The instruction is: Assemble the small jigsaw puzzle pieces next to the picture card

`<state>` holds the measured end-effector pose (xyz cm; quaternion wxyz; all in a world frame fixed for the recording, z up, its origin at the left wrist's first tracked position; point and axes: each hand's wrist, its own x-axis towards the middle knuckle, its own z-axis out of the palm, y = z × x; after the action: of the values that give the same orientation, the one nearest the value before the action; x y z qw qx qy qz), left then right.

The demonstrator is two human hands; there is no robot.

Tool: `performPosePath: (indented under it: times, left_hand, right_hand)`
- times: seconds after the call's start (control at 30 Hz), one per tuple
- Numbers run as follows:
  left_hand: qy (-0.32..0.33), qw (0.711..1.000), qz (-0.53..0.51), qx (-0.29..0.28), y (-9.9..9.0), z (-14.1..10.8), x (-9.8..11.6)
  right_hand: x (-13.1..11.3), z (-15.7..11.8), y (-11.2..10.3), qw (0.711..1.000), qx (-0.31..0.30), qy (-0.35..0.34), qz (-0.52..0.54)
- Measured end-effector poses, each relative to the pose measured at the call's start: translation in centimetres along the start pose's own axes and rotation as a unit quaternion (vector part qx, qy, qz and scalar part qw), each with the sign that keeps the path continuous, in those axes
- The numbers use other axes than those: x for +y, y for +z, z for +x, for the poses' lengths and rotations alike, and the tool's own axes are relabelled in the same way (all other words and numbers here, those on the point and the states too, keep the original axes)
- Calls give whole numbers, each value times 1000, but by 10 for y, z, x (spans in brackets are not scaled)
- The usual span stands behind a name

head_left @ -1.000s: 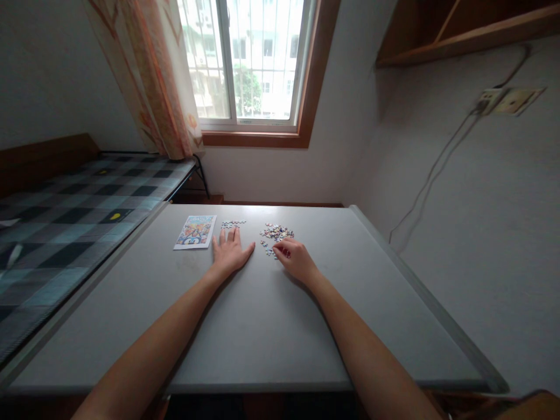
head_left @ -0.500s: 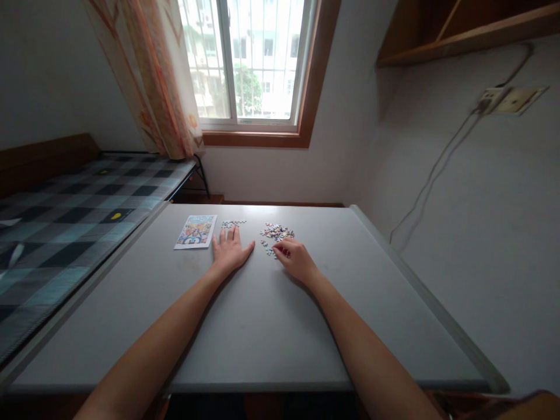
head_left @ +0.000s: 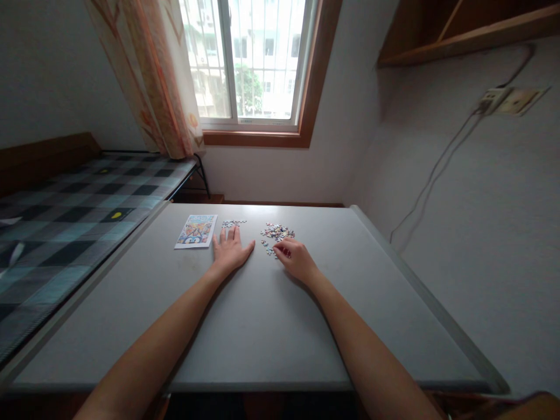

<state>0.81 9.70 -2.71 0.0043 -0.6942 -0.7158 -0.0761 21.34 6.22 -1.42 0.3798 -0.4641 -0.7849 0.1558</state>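
My left hand (head_left: 230, 248) lies flat on the table with its fingers spread. Just past its fingertips is a small group of jigsaw pieces (head_left: 234, 223), partly hidden by the hand. To its left lies a colourful printed picture sheet (head_left: 196, 231). My right hand (head_left: 296, 258) is closed, thumb and fingers pinched together at the near edge of a loose pile of jigsaw pieces (head_left: 278, 231). Whatever sits between those fingertips is too small to make out. A few scattered jigsaw pieces (head_left: 266, 247) lie left of the right hand.
The white table (head_left: 262, 338) has raised edges along its sides. A bed with a checked cover (head_left: 100, 198) stands to the left. A window (head_left: 249, 64) with a curtain (head_left: 153, 76) is ahead. On the right wall, a cable (head_left: 431, 175) hangs from a socket (head_left: 492, 100).
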Motion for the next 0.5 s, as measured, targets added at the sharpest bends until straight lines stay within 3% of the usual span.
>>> performPosePath:
  times: [0.5]
  left_hand:
    - [-2,1000,0,6,6,5,-2]
  right_hand:
    - [-2,0,0,1000,4,0,-7]
